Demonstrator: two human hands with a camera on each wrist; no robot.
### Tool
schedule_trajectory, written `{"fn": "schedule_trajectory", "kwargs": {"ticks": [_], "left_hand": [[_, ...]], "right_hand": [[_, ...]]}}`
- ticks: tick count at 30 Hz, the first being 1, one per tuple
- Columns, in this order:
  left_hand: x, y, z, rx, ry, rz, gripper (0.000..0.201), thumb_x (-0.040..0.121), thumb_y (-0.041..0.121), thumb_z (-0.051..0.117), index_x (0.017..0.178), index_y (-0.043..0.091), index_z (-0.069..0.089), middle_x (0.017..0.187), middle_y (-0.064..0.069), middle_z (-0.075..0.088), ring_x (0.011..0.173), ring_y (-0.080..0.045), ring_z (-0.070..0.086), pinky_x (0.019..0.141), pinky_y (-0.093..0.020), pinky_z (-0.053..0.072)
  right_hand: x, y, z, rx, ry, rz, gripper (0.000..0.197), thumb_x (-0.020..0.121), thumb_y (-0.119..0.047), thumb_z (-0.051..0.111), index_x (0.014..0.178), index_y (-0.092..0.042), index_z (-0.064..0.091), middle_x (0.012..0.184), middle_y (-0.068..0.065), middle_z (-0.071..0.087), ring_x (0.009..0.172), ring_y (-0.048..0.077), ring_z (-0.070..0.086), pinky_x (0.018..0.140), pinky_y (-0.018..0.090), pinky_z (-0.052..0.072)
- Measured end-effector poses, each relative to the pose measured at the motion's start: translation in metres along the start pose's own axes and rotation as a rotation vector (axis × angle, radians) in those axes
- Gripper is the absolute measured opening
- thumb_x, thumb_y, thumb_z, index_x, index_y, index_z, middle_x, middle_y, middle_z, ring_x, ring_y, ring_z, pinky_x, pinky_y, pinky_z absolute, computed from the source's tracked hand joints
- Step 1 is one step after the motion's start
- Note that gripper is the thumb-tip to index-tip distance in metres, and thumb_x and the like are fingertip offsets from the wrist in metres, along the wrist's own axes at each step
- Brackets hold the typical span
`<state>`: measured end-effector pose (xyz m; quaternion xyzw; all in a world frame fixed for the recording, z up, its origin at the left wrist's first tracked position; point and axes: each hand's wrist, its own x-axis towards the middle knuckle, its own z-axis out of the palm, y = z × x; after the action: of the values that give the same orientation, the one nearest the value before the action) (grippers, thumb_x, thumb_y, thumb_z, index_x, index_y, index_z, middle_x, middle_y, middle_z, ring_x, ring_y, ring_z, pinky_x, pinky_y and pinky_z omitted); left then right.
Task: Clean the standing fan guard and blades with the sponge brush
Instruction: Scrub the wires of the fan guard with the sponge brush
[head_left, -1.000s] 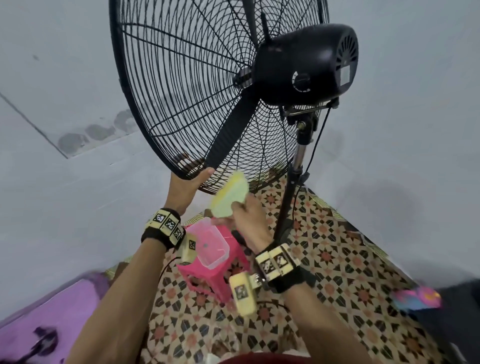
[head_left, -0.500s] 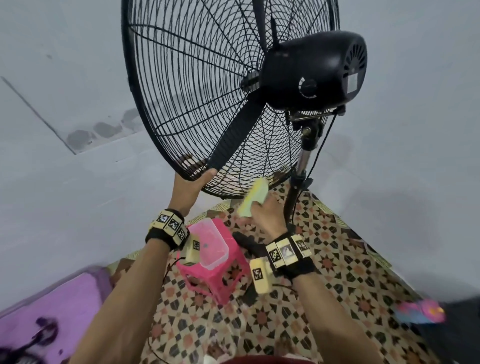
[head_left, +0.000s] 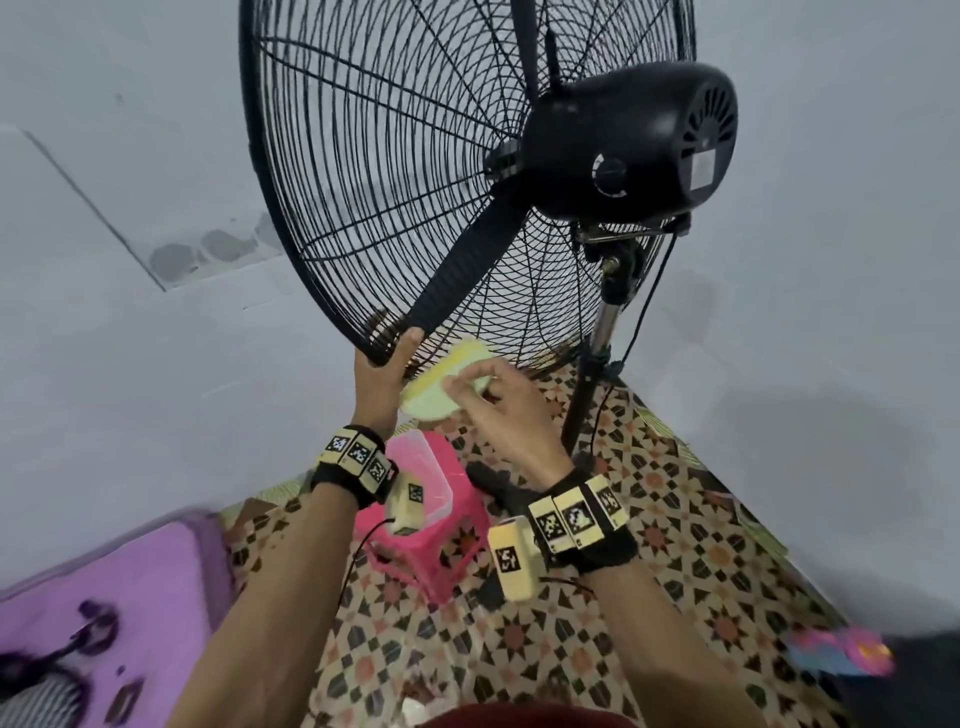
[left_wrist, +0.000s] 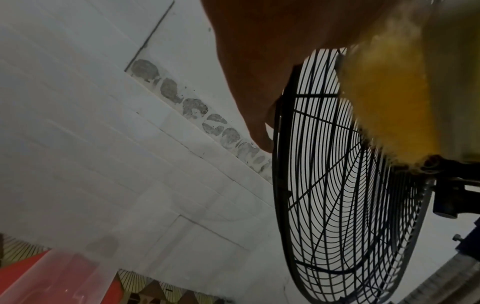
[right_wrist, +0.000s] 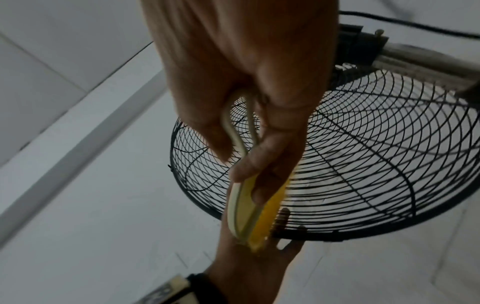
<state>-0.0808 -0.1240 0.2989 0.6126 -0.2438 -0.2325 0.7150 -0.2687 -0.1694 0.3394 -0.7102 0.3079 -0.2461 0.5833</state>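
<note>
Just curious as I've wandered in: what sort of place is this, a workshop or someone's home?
Probably a room in a home, not a workshop. The floor is covered in patterned star-motif tiles, a small pink plastic stool stands on it, and a black wire-guarded standing fan stands near plain pale walls.

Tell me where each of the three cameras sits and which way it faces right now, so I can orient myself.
Head: above, looking down at the fan guard, left hand, right hand holding the sponge brush; both forearms show.
Left wrist: under the left hand, looking up along the guard rim; only that hand's fingers show.
Right wrist: behind the right hand, looking along the sponge brush at the guard; the left hand shows below.
Shared: all three show guard and brush.
</note>
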Motion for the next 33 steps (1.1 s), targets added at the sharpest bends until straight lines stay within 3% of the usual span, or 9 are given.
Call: {"fn": "schedule_trajectory", "kwargs": {"ticks": [4,9,12,19,21,23,25,29,33], "left_hand": [[0.001,0.001,-0.001,0.008,0.015,0.026,0.049,0.081,0.049,0.082,0.117,0.019,0.066,0.108,0.005,0.073,0.104,-0.013,0.068,0.099,-0.048,0.056],[-0.002,-0.001,0.007,-0.023,0.027,-0.004,0.055,0.077,0.053,0.082,0.12,0.024,0.066,0.112,0.01,0.074,0.109,-0.009,0.069,0.097,-0.042,0.057],[-0.003,-0.005,0.008,-0.058,0.067,-0.028,0.08,0.075,0.058,0.082,0.132,0.006,0.061,0.125,-0.011,0.071,0.118,-0.03,0.066,0.096,-0.05,0.054],[0.001,-0.012,0.012,-0.151,0.127,-0.083,0.081,0.07,0.059,0.084,0.135,0.017,0.06,0.135,-0.003,0.068,0.128,-0.022,0.063,0.106,-0.052,0.053],[-0.001,-0.016,0.017,-0.164,0.151,-0.085,0.082,0.071,0.062,0.082,0.135,0.015,0.06,0.132,-0.002,0.069,0.125,-0.02,0.064,0.101,-0.049,0.056],[-0.003,-0.021,0.021,-0.166,0.181,-0.063,0.086,0.072,0.064,0.08,0.134,0.008,0.061,0.124,-0.003,0.069,0.118,-0.02,0.064,0.085,-0.038,0.062],[-0.004,-0.024,0.021,-0.173,0.196,-0.044,0.084,0.073,0.065,0.079,0.132,0.007,0.062,0.122,-0.003,0.069,0.115,-0.021,0.063,0.076,-0.031,0.061],[-0.002,-0.024,0.017,-0.182,0.158,-0.064,0.077,0.075,0.058,0.082,0.132,0.011,0.061,0.135,-0.01,0.068,0.127,-0.027,0.064,0.097,-0.053,0.059],[-0.005,-0.027,0.022,-0.151,0.158,-0.037,0.081,0.075,0.065,0.082,0.126,0.006,0.062,0.123,-0.01,0.071,0.114,-0.025,0.067,0.088,-0.044,0.061]], "right_hand": [[0.002,0.007,0.006,0.005,-0.209,-0.142,0.072,0.076,-0.061,0.082,0.128,-0.03,0.043,0.119,-0.006,0.064,0.095,0.011,0.071,0.081,0.028,0.06],[0.006,0.02,0.022,-0.041,0.259,-0.42,0.014,0.101,-0.022,0.061,0.105,-0.02,0.047,0.069,0.0,0.061,0.056,0.011,0.062,0.054,0.028,0.05],[0.019,0.025,0.018,0.032,0.27,-0.487,0.031,0.103,-0.025,0.053,0.13,-0.037,0.045,0.073,-0.005,0.067,0.06,0.008,0.068,0.052,0.024,0.052],[0.028,0.073,-0.036,-0.03,0.35,-0.061,0.078,0.1,-0.011,0.055,0.163,-0.024,0.011,0.13,0.022,0.063,0.094,0.025,0.069,0.076,0.021,0.057],[0.028,0.059,-0.032,-0.003,0.25,-0.17,0.079,0.102,-0.016,0.056,0.162,-0.028,0.006,0.115,-0.011,0.067,0.091,0.012,0.073,0.077,0.031,0.063],[0.029,0.044,-0.012,0.012,0.13,-0.364,0.074,0.103,-0.019,0.054,0.16,-0.036,0.011,0.084,-0.023,0.064,0.068,-0.004,0.07,0.057,0.017,0.057],[0.028,0.042,-0.002,0.025,0.124,-0.392,0.069,0.103,-0.016,0.052,0.16,-0.035,0.018,0.08,-0.016,0.066,0.06,-0.003,0.068,0.053,0.012,0.052],[0.021,0.06,-0.03,0.022,0.297,-0.056,0.067,0.104,-0.013,0.05,0.161,-0.029,0.02,0.105,0.026,0.064,0.077,0.029,0.071,0.06,0.04,0.061],[0.024,0.046,-0.02,0.084,0.146,-0.258,0.066,0.105,-0.021,0.051,0.16,-0.039,0.019,0.088,0.003,0.07,0.065,0.005,0.071,0.05,0.019,0.055]]}}
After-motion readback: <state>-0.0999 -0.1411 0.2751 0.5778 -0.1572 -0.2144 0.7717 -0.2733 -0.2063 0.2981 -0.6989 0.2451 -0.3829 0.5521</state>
